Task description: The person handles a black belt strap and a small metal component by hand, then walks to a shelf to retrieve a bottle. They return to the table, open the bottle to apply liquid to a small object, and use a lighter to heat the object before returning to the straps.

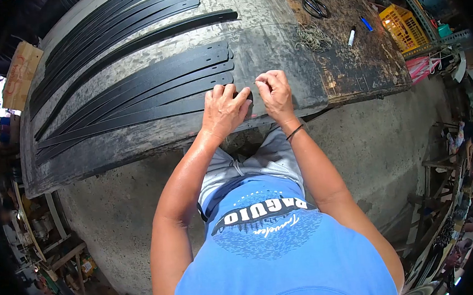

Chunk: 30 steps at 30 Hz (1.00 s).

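Observation:
Long black straps (186,59), with rounded ends and small holes near the tips, lie fanned out on the worktable. My left hand (226,109) is closed over the end of the nearest strap (152,114), its fingers bent and the tip mostly covered. Just to the right, my right hand (276,96) has thumb and fingertips pressed together, close to the left thumb. Whatever may be in that pinch is too small to make out. A dark band circles the right wrist.
Farther back lie a single strap (184,26) and a stack of straps (144,11). On the brown board (357,68) at right are scissors (315,8), tangled thread (314,37), a white marker (351,36) and a blue pen (366,24). A yellow crate (403,28) stands beyond.

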Motion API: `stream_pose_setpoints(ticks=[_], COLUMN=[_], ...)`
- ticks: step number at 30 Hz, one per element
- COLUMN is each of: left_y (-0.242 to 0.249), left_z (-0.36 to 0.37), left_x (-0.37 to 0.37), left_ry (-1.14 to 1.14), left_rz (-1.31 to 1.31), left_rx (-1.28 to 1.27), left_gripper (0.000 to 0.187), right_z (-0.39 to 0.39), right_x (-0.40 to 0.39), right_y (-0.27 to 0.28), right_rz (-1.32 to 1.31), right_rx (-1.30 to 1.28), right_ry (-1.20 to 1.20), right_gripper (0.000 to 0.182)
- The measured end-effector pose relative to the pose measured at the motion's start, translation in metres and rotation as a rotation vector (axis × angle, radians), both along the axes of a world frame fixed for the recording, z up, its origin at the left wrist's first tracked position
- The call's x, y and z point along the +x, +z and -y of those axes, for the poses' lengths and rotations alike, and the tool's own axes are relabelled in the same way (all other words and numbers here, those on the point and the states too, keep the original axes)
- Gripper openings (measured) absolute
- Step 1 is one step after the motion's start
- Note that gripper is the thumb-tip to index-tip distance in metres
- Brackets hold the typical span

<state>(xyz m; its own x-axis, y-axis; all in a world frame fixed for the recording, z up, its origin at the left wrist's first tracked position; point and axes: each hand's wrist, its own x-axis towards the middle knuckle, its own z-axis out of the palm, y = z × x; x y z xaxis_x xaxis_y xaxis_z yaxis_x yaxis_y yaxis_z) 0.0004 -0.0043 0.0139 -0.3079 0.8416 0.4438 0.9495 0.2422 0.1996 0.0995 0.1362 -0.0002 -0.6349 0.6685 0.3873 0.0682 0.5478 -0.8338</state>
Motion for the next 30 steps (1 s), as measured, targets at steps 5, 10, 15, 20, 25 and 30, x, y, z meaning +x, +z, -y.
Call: stream_pose_setpoints(ticks=[5,10,15,20,25,30], left_y=[0.003,-0.007,-0.008,-0.009,-0.011,-0.010], left_z=[-0.001,-0.001,-0.001,-0.001,-0.001,0.000], left_x=[-0.008,-0.011,-0.012,-0.013,-0.013,-0.013], left_ry=[-0.040,-0.012,-0.026,-0.031,-0.034,-0.040], left_rz=[0.125,0.245,0.266,0.268,0.276,0.273], left_rx=[-0.026,0.120,0.102,0.101,0.106,0.109], left_gripper=[0.035,0.038,0.040,0.040,0.041,0.042], right_z=[-0.002,0.000,0.000,0.000,0.000,0.000], right_x=[-0.001,0.002,0.000,0.002,0.002,0.002], right_y=[-0.005,-0.001,-0.001,0.002,0.002,0.002], right_rz=[-0.056,-0.003,-0.006,0.025,0.028,0.034], right_rx=[0.061,0.024,0.166,0.187,0.223,0.199], right_ry=[-0.082,0.033,0.073,0.108,0.123,0.113], right_gripper=[0.007,0.008,0.009,0.009,0.008,0.008])
